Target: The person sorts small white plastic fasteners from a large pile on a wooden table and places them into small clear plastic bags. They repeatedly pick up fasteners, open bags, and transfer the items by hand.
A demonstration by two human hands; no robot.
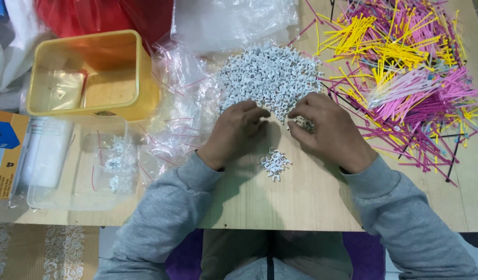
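Hands lie palm down on the table [311, 202], forearms in grey sleeves coming in from below. The left hand [234, 132] and the right hand [327, 129] meet at the near edge of the clip pile [270, 75]. Coloured ties [405, 67] spread at the right; a yellow tub [93, 72] and a clear box [78, 166] stand at the left. The right hand's fingers curl over some clips [304, 123]; the left fingers are bent, and I cannot tell if they hold anything. A small clip heap [275, 163] lies between the wrists.
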